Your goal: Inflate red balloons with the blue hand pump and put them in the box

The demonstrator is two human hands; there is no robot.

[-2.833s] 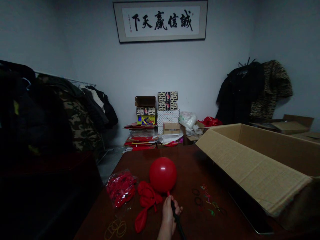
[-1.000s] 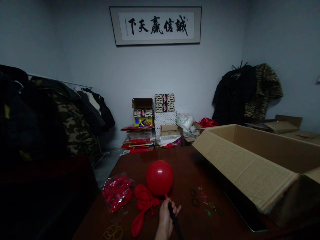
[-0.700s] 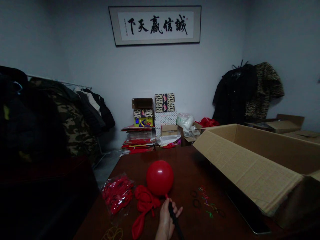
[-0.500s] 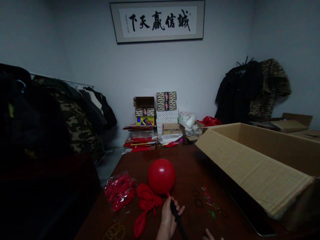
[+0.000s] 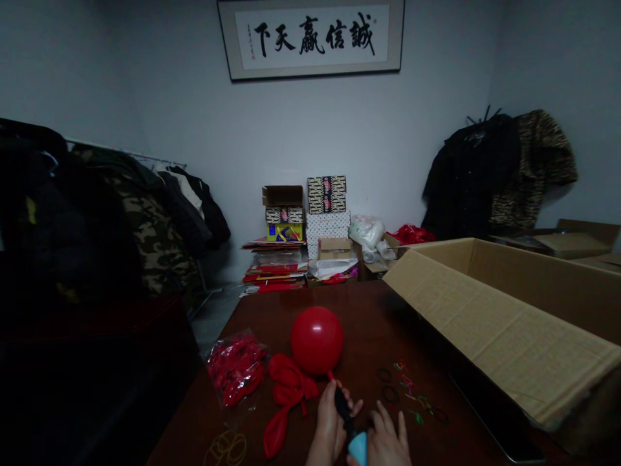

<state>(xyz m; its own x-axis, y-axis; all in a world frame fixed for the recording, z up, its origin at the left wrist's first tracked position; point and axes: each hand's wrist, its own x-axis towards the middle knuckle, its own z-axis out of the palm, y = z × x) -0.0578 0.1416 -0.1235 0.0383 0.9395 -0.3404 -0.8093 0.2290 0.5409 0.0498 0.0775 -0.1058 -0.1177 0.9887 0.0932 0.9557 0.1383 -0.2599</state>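
Only the head view to go on here. The left hand is seen low in the middle of the frame, its fingers clamped round the black neck of a hand pump. The pump's pale blue body is tucked between both hands at the bottom edge. The right hand is laid just beside that blue part, fingers stretched out and a bit apart. Whether the pump is actually gripped by them can't be told, since the thumb side is hidden. A blown-up red balloon is fitted on the nozzle, right above the left fingers and touching the pump tip. Just left of those fingers, a heap of limp red balloons is spread on the dark tabletop, with a clear bag of red balloons further left. Some yellow rubber bands are found lower left. Just beyond the right fingers, coloured rubber bands are scattered. Well off to the right of them, a big open cardboard box is parked on the tabletop.
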